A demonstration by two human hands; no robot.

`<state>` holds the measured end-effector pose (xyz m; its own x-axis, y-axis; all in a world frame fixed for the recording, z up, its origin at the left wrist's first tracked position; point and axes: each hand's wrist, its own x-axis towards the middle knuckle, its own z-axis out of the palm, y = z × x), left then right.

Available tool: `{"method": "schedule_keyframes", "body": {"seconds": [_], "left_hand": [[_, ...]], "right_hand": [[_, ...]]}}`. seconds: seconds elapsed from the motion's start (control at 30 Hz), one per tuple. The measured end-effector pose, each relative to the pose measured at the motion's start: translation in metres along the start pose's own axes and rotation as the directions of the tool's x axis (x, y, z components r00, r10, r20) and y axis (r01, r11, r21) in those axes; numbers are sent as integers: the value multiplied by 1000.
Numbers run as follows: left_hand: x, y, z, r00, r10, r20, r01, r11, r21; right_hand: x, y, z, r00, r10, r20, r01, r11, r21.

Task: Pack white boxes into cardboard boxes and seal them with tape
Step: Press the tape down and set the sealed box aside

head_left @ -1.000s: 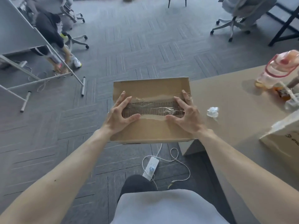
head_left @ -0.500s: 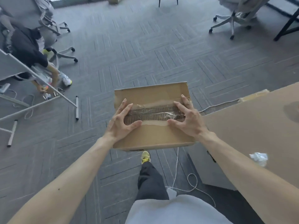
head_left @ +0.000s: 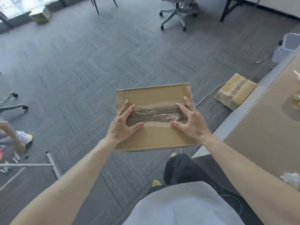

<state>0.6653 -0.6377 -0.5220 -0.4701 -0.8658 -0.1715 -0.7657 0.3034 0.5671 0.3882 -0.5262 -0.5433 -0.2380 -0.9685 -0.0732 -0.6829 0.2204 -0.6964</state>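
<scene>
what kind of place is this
Most likely an office doubling as a packing area: grey carpet-tile floor, a white wheeled swivel chair, and a taped brown cardboard box on the floor beside a long tan-topped table.

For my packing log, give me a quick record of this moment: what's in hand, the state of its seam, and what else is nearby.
Held item: cardboard box, closed, in the air above the carpet
Grip: left hand and right hand, fingers spread on its top face
Seam: torn strip with wrinkled clear tape
Nearby: second taped box on the floor beside the table
</scene>
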Motion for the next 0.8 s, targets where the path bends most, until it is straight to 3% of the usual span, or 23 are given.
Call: {"method": "schedule_keyframes", "body": {"seconds": [0.33,0.8], "left_hand": [[246,71,38,961,175,213,-199,976,94],[485,185,168,760,311,571,-401,915,36]], "right_hand": [[138,108,-51,965,233,-121,-224,971,83],[234,261,-119,779,608,-149,-597,794,116]]}}
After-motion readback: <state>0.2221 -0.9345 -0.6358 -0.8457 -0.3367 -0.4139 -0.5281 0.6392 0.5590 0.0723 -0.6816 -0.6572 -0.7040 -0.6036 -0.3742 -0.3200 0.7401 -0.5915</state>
